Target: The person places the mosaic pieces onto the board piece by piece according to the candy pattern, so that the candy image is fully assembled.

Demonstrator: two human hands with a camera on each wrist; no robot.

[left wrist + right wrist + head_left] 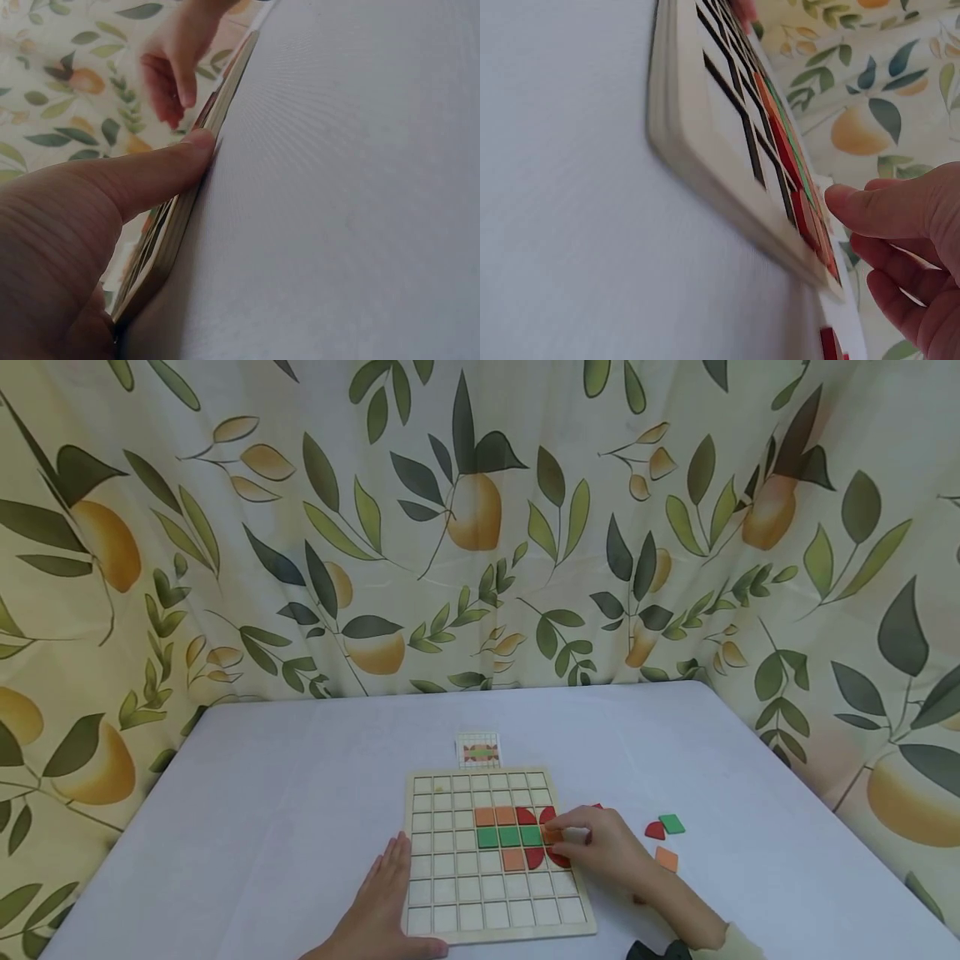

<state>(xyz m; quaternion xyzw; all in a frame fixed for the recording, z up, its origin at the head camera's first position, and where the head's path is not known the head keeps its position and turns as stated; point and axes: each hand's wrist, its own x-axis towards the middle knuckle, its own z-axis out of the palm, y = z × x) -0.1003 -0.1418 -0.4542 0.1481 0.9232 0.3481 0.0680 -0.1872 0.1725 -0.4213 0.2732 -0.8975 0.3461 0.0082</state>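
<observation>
A wooden grid board (468, 914) lies on the table, partly filled with flat coloured tiles. Green square tiles (509, 837) form a row, with orange squares (513, 860) and red rounded tiles (534, 858) above and below. Along the board's left side rests my left hand (382, 893), fingers straight, its thumb against the near edge. My right hand (603, 847) is over the board's right side, thumb and index fingertips at an orange tile (552, 836) at the row's end. In the right wrist view, nothing shows between that hand's thumb and fingers.
A small pattern card (480, 752) lies just behind the board. To the right are a loose red tile (655, 831), a green tile (672, 824) and an orange tile (667, 859). A printed curtain (480, 610) hangs behind the white-covered table (285, 793).
</observation>
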